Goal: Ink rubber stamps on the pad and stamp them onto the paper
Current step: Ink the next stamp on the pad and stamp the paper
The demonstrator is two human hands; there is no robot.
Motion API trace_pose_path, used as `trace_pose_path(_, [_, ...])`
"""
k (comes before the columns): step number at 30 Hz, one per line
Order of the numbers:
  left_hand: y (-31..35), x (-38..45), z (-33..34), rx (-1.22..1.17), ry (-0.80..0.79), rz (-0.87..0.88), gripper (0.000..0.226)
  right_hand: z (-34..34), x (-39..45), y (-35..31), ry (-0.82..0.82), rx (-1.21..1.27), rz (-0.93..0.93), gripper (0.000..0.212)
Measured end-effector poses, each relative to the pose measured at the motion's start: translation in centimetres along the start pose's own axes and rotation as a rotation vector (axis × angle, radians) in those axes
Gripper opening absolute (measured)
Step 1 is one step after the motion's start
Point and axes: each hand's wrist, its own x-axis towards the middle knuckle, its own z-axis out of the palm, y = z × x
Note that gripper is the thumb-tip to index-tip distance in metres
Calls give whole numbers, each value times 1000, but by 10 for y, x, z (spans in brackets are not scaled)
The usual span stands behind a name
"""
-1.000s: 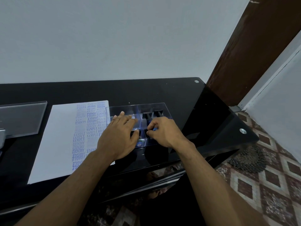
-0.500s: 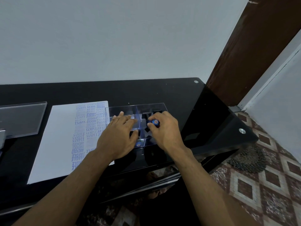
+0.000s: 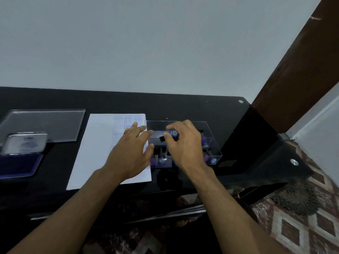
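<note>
On the black glass table (image 3: 183, 107), everything sits in one row so each step is a short sideways reach. I read it largest first.

Paper (image 3: 102, 149) lies flat at centre, blue imprints stacked along its right strip; the left part is bare, so I judge there's room for more stamps.

Clear lid (image 3: 45, 123) is parked at 10 o'clock of the paper, out of the working lane.

Clear compartment box (image 3: 211, 143) sits at 3 o'clock of the paper, touching or just beside its right edge; can't tell which. More stamps stand in its near cells, blurred.

Ink pad (image 3: 18, 165) lies open at 9 o'clock of the paper, well apart from the box, its hinged lid tipped up behind.

Left hand (image 3: 132, 153) rests flat, fingers spread and released, on the paper's right edge by the box wall. I take it as pinning sheet and box steady.

Right hand (image 3: 185, 143) hovers over the box, fingers clenched round a stamp (image 3: 173, 133), blue cap facing me, black body pointing towards 9 o'clock. Stamp is out of its cell; next leg, I'd guess, is across to the pad.
</note>
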Motion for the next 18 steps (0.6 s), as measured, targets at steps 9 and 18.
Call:
trace_pose_path(9, [-73, -59, -56, 76, 61, -172, 52, 68, 0, -80, -152, 52, -97, 14])
trace_pose_path(18, [-147, -127, -109, 190, 103, -375, 55, 136, -13, -159, -334, 154, -183, 17])
